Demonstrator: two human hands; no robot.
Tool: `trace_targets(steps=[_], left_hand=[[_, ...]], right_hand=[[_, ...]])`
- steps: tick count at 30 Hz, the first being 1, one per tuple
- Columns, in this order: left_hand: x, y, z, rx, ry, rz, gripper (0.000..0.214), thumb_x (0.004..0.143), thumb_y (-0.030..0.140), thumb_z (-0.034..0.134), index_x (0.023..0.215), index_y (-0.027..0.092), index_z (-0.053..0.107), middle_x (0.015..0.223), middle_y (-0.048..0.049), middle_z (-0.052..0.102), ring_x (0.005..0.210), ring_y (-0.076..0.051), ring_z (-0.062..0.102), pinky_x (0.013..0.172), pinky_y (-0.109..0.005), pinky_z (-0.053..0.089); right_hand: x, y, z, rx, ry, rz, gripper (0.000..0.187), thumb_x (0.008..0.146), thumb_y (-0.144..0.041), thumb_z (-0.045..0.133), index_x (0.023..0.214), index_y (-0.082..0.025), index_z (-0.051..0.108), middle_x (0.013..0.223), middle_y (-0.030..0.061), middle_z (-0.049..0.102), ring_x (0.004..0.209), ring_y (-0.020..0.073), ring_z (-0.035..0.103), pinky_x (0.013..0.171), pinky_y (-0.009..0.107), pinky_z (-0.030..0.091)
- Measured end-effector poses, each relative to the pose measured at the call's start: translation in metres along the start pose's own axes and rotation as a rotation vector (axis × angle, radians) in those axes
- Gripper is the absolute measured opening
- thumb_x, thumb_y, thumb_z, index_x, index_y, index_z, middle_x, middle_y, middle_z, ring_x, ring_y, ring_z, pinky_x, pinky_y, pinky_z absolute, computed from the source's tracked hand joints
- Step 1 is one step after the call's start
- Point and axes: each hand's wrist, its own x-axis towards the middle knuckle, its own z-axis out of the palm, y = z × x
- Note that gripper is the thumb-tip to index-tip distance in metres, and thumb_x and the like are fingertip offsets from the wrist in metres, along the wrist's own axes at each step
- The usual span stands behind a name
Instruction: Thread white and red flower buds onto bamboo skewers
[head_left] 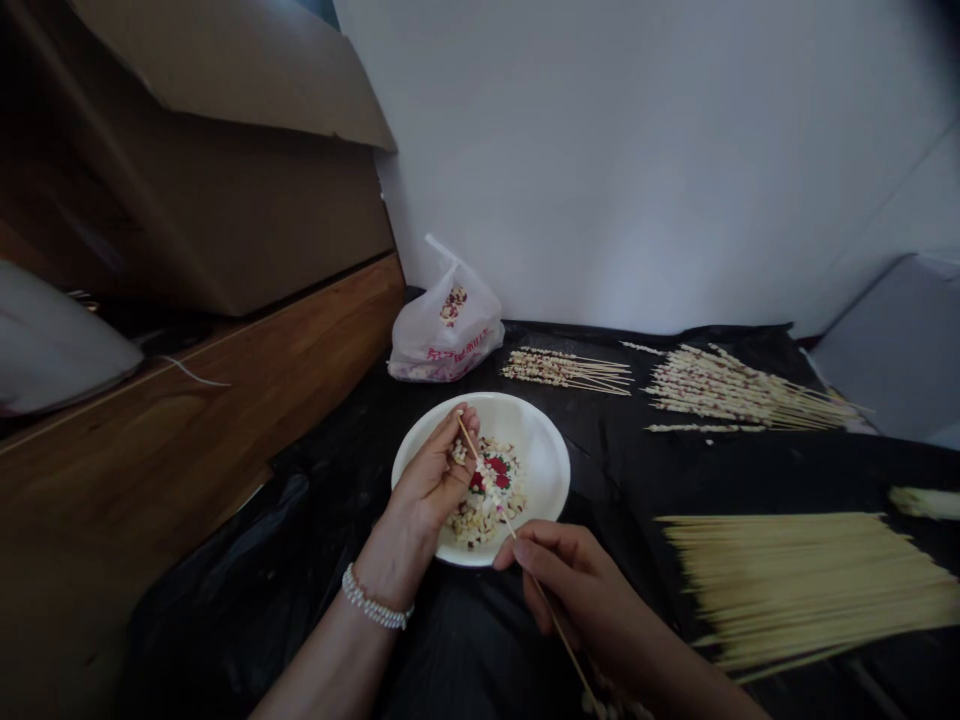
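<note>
A thin wooden skewer [508,522] is pinched between the thumb and fingers of my right hand [566,572]. It slants up and left over a white bowl [551,440], with several small pale pieces threaded along its middle. My left hand [433,470] is curled over the bowl's left side, holding a few small pale pieces [459,452] in its fingers near the skewer's upper tip. More loose pale and dark-red pieces [472,527] lie in the bowl, around a red and green printed pattern. The skewer's lower end runs below my right hand.
Behind the bowl stands a white plastic bag [446,335] of similar pieces. Threaded skewers lie in a small bunch [562,370] and a larger pile [735,390] on black plastic sheeting [600,460]. Bare skewers [810,580] lie at right. A cardboard box [262,200] stands left.
</note>
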Motion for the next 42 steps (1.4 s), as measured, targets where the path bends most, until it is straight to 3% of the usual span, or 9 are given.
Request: trace_targets(steps=[7, 11, 14, 18, 21, 25, 31, 37, 42], left_hand=[[0.008, 0.007, 0.010, 0.005, 0.071, -0.065, 0.052, 0.091, 0.029, 0.062, 0.142, 0.022, 0.056, 0.144, -0.0106, 0.060, 0.142, -0.031, 0.046, 0.118, -0.048, 0.039], [-0.003, 0.015, 0.012, 0.050, 0.060, -0.026, 0.064, 0.080, 0.018, 0.072, 0.142, 0.023, 0.056, 0.154, -0.0071, 0.051, 0.148, -0.030, 0.037, 0.121, -0.042, 0.034], [-0.012, 0.018, 0.010, 0.141, 0.024, 0.028, 0.064, 0.085, 0.022, 0.067, 0.146, 0.024, 0.052, 0.157, -0.0074, 0.048, 0.147, -0.030, 0.038, 0.120, -0.043, 0.034], [-0.006, 0.007, 0.005, 0.152, 0.021, 0.022, 0.066, 0.085, 0.022, 0.067, 0.149, 0.021, 0.049, 0.158, -0.0091, 0.046, 0.147, -0.031, 0.037, 0.121, -0.044, 0.031], [0.011, -0.011, 0.002, 0.020, 0.036, -0.065, 0.065, 0.082, 0.021, 0.069, 0.145, 0.023, 0.052, 0.155, -0.0074, 0.050, 0.145, -0.032, 0.041, 0.119, -0.046, 0.035], [0.026, -0.028, 0.004, -0.064, 0.077, -0.074, 0.062, 0.083, 0.022, 0.068, 0.144, 0.025, 0.053, 0.151, -0.0075, 0.053, 0.139, -0.030, 0.048, 0.114, -0.046, 0.043], [0.019, -0.028, 0.004, -0.033, 0.033, -0.028, 0.057, 0.085, 0.030, 0.069, 0.141, 0.029, 0.056, 0.142, -0.0074, 0.059, 0.127, -0.030, 0.058, 0.100, -0.045, 0.055], [0.013, -0.020, 0.005, 0.077, 0.030, 0.012, 0.067, 0.084, 0.025, 0.067, 0.148, 0.025, 0.048, 0.153, -0.0091, 0.050, 0.137, -0.031, 0.050, 0.112, -0.046, 0.044], [0.008, -0.011, 0.009, 0.076, 0.019, 0.006, 0.062, 0.086, 0.029, 0.065, 0.147, 0.029, 0.050, 0.154, -0.0074, 0.050, 0.141, -0.032, 0.046, 0.115, -0.049, 0.041]], right_hand=[[0.000, -0.001, -0.001, -0.016, 0.027, 0.004, 0.035, 0.084, -0.051, 0.064, 0.081, -0.017, 0.068, 0.040, -0.0092, 0.048, 0.032, 0.0049, 0.026, 0.036, 0.022, 0.013], [0.000, -0.002, -0.001, -0.024, 0.033, 0.000, 0.035, 0.085, -0.051, 0.063, 0.082, -0.017, 0.067, 0.040, -0.0095, 0.048, 0.033, 0.0053, 0.026, 0.037, 0.022, 0.014], [0.000, -0.002, 0.000, -0.040, 0.031, 0.005, 0.035, 0.086, -0.051, 0.062, 0.083, -0.017, 0.068, 0.041, -0.0093, 0.048, 0.033, 0.0055, 0.027, 0.037, 0.022, 0.014], [0.001, 0.000, 0.000, -0.047, 0.033, -0.001, 0.034, 0.085, -0.049, 0.062, 0.084, -0.016, 0.069, 0.040, -0.0093, 0.047, 0.034, 0.0062, 0.028, 0.038, 0.022, 0.015], [0.001, 0.000, -0.001, -0.046, 0.022, -0.020, 0.033, 0.086, -0.049, 0.061, 0.082, -0.016, 0.068, 0.040, -0.0093, 0.047, 0.034, 0.0059, 0.027, 0.038, 0.022, 0.015], [0.000, -0.001, -0.001, -0.038, 0.025, -0.003, 0.033, 0.086, -0.049, 0.062, 0.082, -0.017, 0.067, 0.041, -0.0095, 0.048, 0.033, 0.0053, 0.026, 0.038, 0.022, 0.013], [0.000, -0.003, 0.001, -0.043, 0.016, -0.005, 0.033, 0.085, -0.050, 0.062, 0.082, -0.017, 0.067, 0.040, -0.0093, 0.048, 0.033, 0.0052, 0.027, 0.037, 0.022, 0.014], [0.000, -0.002, 0.000, -0.052, 0.010, -0.004, 0.033, 0.086, -0.049, 0.061, 0.080, -0.017, 0.067, 0.040, -0.0087, 0.048, 0.033, 0.0049, 0.028, 0.037, 0.022, 0.014], [-0.001, -0.002, 0.000, -0.024, 0.009, 0.000, 0.034, 0.086, -0.051, 0.063, 0.082, -0.017, 0.067, 0.040, -0.0094, 0.048, 0.032, 0.0051, 0.026, 0.037, 0.022, 0.013]])
